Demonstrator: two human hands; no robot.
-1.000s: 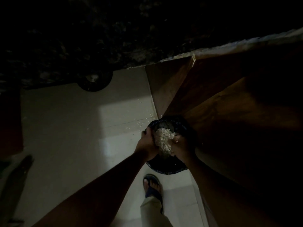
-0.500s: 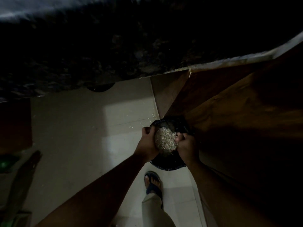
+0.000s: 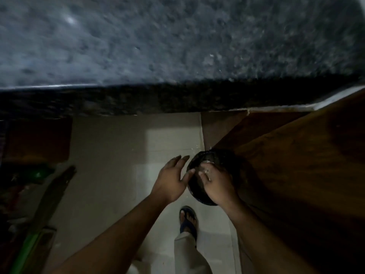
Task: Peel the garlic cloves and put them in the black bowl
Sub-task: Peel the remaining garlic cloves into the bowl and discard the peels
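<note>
Black bowl (image 3: 197,191) is held out in the air over the tiled floor (image 3: 110,175), off the front edge of the granite counter (image 3: 177,46) and beside the wooden cabinet door (image 3: 296,165); nothing is carrying it but the right hand (image 3: 219,184). The right hand is laid over the bowl's rim with fingers curled onto it, so a one-handed grasp is judged. The left hand (image 3: 170,178) is seen spread, fingers apart, just beside the bowl's left rim, with nothing gripped; whether the thumb is touching the rim cannot be told.

Bowl contents are hidden by the right hand and the dim light, so no garlic cloves can be confirmed inside.

Risks, as judged:
- Bowl is supported from one side only. If the grasp is loosened, it can be tipped and dropped onto the floor, near the sandalled foot (image 3: 188,220).
- Any cloves or skins inside would be spilled by a tilt.
- The cabinet door sits close on the right; the bowl could be knocked against it on a lift.
- The counter edge overhangs the path upward; the rim could be clipped on it.
- Poor light and motion blur make placement hard to gauge.
</note>
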